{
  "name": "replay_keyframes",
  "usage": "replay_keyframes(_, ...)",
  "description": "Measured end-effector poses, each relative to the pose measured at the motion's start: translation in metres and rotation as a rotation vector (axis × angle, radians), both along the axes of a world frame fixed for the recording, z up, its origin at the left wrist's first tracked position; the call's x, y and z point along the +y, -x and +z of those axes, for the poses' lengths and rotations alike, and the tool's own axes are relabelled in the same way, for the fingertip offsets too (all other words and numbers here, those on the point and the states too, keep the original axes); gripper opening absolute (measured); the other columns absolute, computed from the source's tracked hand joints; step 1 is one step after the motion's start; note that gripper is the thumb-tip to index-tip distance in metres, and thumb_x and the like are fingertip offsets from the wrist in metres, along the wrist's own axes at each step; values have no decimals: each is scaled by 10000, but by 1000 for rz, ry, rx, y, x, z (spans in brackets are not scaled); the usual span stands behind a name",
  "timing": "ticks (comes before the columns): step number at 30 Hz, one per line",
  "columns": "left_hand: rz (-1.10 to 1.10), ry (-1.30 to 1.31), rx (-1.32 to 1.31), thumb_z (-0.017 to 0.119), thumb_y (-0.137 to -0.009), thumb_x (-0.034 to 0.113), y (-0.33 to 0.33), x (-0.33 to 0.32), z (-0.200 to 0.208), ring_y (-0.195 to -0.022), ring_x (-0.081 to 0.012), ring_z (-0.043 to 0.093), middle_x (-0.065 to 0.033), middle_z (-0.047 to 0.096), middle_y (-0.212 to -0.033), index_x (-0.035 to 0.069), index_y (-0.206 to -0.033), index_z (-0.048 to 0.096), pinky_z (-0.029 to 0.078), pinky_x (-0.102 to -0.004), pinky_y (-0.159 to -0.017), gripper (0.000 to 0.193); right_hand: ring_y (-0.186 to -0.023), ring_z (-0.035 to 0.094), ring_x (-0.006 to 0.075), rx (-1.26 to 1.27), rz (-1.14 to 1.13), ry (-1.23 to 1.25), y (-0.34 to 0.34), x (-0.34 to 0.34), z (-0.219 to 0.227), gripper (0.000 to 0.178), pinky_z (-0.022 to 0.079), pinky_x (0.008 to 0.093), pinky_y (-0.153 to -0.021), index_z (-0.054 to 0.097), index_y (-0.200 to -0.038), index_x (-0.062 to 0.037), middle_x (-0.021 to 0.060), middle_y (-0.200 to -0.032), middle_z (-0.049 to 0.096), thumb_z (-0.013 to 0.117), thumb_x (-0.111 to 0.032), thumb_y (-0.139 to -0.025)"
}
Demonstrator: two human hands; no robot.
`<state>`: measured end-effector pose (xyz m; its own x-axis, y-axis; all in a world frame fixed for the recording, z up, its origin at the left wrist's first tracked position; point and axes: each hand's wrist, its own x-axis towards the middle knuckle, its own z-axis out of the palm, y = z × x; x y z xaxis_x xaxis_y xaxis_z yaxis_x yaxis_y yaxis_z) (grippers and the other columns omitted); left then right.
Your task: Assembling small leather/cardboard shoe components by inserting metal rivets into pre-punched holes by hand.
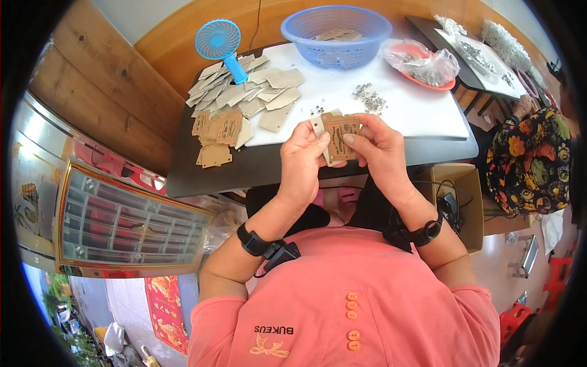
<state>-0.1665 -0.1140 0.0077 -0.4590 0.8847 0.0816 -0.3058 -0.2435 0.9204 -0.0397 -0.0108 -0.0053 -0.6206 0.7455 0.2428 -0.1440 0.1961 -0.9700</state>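
Observation:
A brown printed patch (338, 147) is held up between my two hands at the table's near edge, with a paler piece (318, 127) showing behind it. My left hand (299, 162) pinches its left side, thumb on the front. Gripping the upper right side is my right hand (385, 150), its thumb also across the front. Just beyond my fingers, a few small metal bits (317, 111) lie on the white board (422, 119). A larger scatter of shiny metal pieces (370, 99) sits farther right. To the left spreads a heap of greyish-tan patches (284, 98), with printed brown ones (225, 128) nearest me.
A blue handheld fan (218, 40) stands among the heaped patches. Behind the board's middle is a blue plastic basket (336, 52); right of it, a red dish (449, 84) holds a plastic bag of metal pieces. Another person (532, 162) sits at right, near a cardboard box (469, 208).

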Motion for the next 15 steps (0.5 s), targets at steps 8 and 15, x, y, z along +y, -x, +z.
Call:
replay_keyframes(8,47,-46,-56,450,-1032,67,-8,1,-4,-919,-164,686,-117,661,-1151,18,-1275,497,587,-296,-670,252,-564,633,267,-258,-221,-622,3,-12,11,338,477,362,-540,633,-1188,-86,110,-633,634,701,-141,-861)
replay_keyframes(15,-154,-51,-145,494,-992,55,6,-8,5,-935,-193,671,-140,649,-1196,5,-1506,347,535,-318,-657,537,-708,565,151,-3,31,-426,-20,17,25,496,481,285,-662,663,-1269,-116,23,-840,622,697,38,-799)
